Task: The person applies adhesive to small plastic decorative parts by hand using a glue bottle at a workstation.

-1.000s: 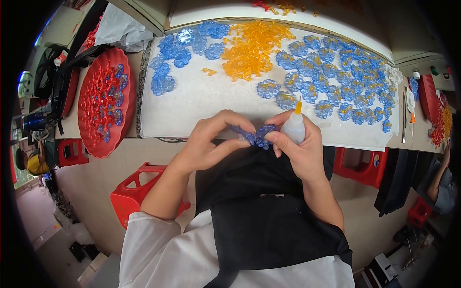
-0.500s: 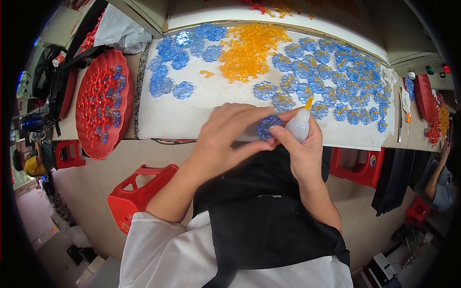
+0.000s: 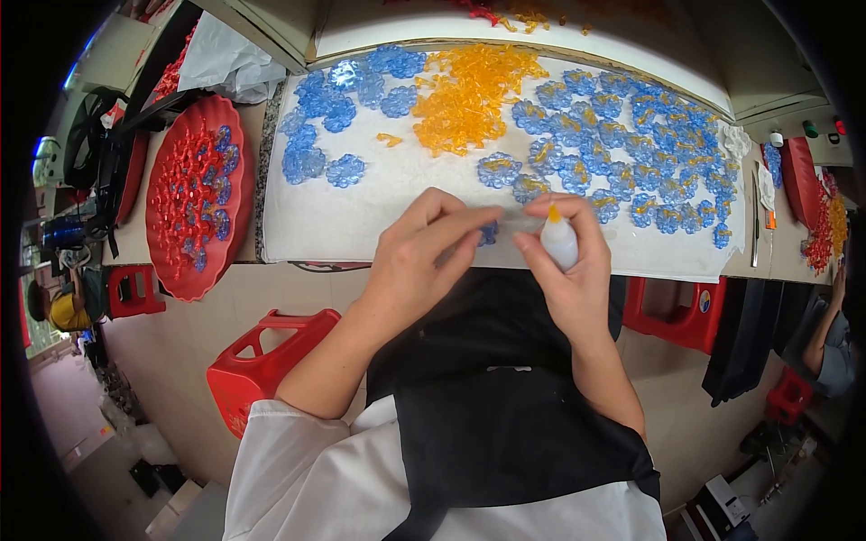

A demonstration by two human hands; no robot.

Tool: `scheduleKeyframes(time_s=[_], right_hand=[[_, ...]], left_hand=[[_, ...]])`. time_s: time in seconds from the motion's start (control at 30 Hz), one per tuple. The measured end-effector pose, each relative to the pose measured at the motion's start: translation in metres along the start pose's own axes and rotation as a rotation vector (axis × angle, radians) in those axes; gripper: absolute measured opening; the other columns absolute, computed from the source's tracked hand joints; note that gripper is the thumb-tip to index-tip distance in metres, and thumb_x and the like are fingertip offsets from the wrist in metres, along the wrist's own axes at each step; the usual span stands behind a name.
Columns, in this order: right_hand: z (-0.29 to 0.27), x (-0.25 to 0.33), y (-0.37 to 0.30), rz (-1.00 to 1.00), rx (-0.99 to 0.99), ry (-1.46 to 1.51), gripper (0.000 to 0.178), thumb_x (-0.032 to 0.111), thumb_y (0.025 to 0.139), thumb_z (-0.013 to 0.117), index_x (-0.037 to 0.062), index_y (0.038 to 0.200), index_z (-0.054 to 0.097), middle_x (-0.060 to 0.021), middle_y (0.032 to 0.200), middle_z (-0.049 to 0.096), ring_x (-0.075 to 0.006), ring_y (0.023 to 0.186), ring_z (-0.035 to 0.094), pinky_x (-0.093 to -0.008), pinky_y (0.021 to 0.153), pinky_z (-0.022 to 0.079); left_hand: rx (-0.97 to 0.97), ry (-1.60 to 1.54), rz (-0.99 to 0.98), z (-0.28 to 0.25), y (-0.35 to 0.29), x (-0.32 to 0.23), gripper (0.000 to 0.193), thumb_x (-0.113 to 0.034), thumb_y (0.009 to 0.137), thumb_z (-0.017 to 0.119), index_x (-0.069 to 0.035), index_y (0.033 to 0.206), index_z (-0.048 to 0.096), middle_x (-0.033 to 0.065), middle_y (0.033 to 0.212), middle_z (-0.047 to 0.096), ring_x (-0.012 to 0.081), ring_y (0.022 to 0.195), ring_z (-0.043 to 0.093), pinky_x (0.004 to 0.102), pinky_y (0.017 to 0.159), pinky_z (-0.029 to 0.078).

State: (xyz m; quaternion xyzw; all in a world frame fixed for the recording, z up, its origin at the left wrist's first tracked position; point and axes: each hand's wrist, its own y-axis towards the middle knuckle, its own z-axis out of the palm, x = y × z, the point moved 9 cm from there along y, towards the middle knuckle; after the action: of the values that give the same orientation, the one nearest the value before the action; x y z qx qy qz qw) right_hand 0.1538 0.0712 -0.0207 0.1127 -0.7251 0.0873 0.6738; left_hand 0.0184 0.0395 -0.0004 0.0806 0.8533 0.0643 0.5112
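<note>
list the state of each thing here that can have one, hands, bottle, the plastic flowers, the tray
left hand: pinching a blue plastic flower piece
right hand: wrapped round a small white squeeze bottle, orange tip up
blue flower pieces: spread flat on the white sheet
orange plastic pieces: heaped together
round red tray: filled with red pieces, some blue ones

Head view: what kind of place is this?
Probably a small craft-assembly workshop. A white-covered workbench is spread with blue plastic flower pieces and a heap of orange pieces; the right hand holds a small glue bottle; a red tray holds red parts.
</note>
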Motion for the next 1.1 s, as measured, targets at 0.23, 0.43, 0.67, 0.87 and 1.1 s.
scheduleKeyframes(time_s=[0.23, 0.43, 0.67, 0.87, 1.1], right_hand=[[-0.022, 0.004, -0.009, -0.009, 0.069, 0.028, 0.03, 0.002, 0.083, 0.051, -0.0012, 0.112, 0.046, -0.0099, 0.105, 0.043, -0.0139, 0.079, 0.051, -0.0228, 0.063, 0.046], [-0.043, -0.009, -0.017, 0.115, -0.105, 0.28, 0.033, -0.002, 0.075, 0.065, -0.0033, 0.105, 0.053, -0.0117, 0.096, 0.054, -0.015, 0.086, 0.052, -0.0244, 0.068, 0.048], [-0.042, -0.011, -0.01, -0.049, -0.146, 0.396, 0.031, 0.002, 0.068, 0.073, 0.0016, 0.091, 0.053, -0.0081, 0.092, 0.054, -0.0134, 0.083, 0.051, -0.0248, 0.075, 0.04], [-0.032, 0.006, -0.011, -0.303, -0.125, 0.08, 0.036, 0.003, 0.064, 0.078, 0.0013, 0.091, 0.054, -0.0073, 0.086, 0.055, -0.0135, 0.077, 0.05, -0.0233, 0.069, 0.04], [-0.026, 0.007, -0.011, -0.345, -0.12, 0.017, 0.037, 0.004, 0.063, 0.079, 0.001, 0.09, 0.055, -0.007, 0.083, 0.056, -0.0137, 0.074, 0.05, -0.0229, 0.067, 0.039]], left_hand=[[-0.171, 0.458, -0.003, -0.014, -0.009, 0.005, 0.025, -0.007, 0.071, 0.067, -0.008, 0.095, 0.063, 0.0047, 0.083, 0.053, 0.0213, 0.08, 0.049, 0.0316, 0.072, 0.034], [-0.096, 0.346, 0.012, -0.023, -0.008, 0.01, 0.027, -0.01, 0.068, 0.071, -0.01, 0.094, 0.063, 0.0039, 0.09, 0.053, 0.0222, 0.085, 0.048, 0.0327, 0.073, 0.032], [-0.153, 0.388, -0.009, -0.007, -0.005, 0.005, 0.029, -0.011, 0.064, 0.073, -0.011, 0.091, 0.062, 0.0022, 0.091, 0.053, 0.0213, 0.087, 0.049, 0.0321, 0.074, 0.031], [-0.159, 0.388, -0.027, -0.006, -0.004, 0.007, 0.032, -0.013, 0.063, 0.075, -0.011, 0.092, 0.062, 0.0033, 0.092, 0.055, 0.0204, 0.088, 0.05, 0.0309, 0.077, 0.031], [-0.189, 0.388, 0.018, -0.006, -0.005, 0.006, 0.031, -0.012, 0.062, 0.074, -0.012, 0.09, 0.061, 0.0005, 0.09, 0.054, 0.0197, 0.086, 0.049, 0.0315, 0.074, 0.031]])
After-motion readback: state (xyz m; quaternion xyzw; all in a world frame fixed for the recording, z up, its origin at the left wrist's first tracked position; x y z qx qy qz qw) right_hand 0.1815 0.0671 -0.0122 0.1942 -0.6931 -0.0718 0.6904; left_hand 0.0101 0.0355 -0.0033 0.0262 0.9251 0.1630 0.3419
